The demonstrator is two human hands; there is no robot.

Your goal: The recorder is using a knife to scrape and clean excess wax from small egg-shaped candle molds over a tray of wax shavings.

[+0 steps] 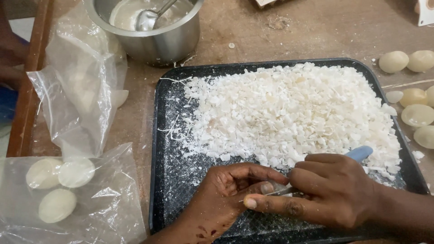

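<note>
My right hand (334,192) comes in from the right and grips a small knife with a blue handle (360,153). Its thin blade (276,192) points left into my left hand (226,194). My left hand curls around a small pale piece (273,186), mostly hidden by the fingers, which touches the blade. Both hands hover over the near edge of a black tray (159,149). A broad heap of white flakes and shavings (285,110) covers the far part of the tray.
A steel pot (156,40) of creamy liquid with a spoon (149,18) stands behind the tray. On the left lie clear plastic bags (81,95), one holding three pale oval bars (58,185). More oval bars (413,95) lie on the wooden table at the right.
</note>
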